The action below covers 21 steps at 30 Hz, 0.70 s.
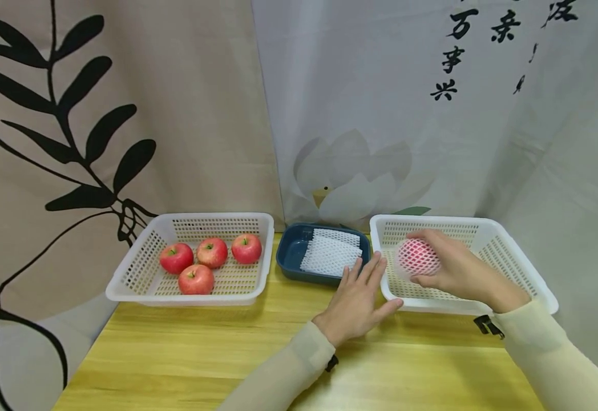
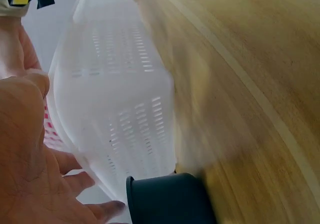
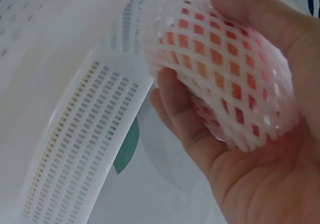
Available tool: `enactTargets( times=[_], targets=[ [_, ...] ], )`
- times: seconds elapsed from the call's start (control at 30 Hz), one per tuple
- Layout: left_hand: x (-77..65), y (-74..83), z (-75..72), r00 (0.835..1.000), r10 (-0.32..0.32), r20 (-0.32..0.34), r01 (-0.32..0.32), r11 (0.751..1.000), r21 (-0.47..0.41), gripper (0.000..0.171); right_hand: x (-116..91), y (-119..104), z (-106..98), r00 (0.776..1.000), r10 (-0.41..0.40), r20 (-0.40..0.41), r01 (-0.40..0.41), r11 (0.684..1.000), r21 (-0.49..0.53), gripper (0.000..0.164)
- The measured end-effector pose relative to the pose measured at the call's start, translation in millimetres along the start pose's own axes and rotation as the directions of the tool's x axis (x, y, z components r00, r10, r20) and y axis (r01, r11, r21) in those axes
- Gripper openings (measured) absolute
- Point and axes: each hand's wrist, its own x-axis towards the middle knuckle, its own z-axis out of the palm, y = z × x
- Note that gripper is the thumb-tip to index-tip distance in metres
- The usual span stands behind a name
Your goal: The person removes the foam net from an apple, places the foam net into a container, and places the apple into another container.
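My right hand grips a red apple in a white foam net sleeve, holding it over the right white basket. In the right wrist view, fingers and thumb curl round the netted apple, its red skin showing through the mesh. The left hand hovers by that basket's near left corner with its fingers spread and nothing in its grasp. Just beyond its fingertips stands a dark blue tray with flat white foam nets in it. Whether the left fingers touch the basket I cannot tell.
On the left, another white basket holds several bare red apples. All the containers stand in a row at the back of the wooden table. Directly behind them hangs a printed curtain.
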Motion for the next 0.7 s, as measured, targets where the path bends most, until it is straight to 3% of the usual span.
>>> enactTargets(
  times=[0.3, 0.5, 0.7],
  targets=[
    [-6.9, -7.7, -8.7, 0.999, 0.035, -0.035, -0.036, 0.999, -0.018, 0.09, -2, -23, 12, 0.982, -0.068, -0.176, 0.073, 0.997, 0.022, 0.089],
    [-13.2, -15.2, -15.3, 0.997, 0.044, -0.062, -0.045, 0.999, -0.02, 0.089, -3, -35, 20, 0.969, -0.058, -0.238, 0.073, 0.996, 0.055, 0.095],
    [-24.3, -25.5, -27.0, 0.993, 0.056, -0.103, -0.051, 0.997, 0.052, 0.08, -1, -47, 31, 0.96, -0.05, -0.275, 0.082, 0.991, 0.108, 0.097]
  ],
)
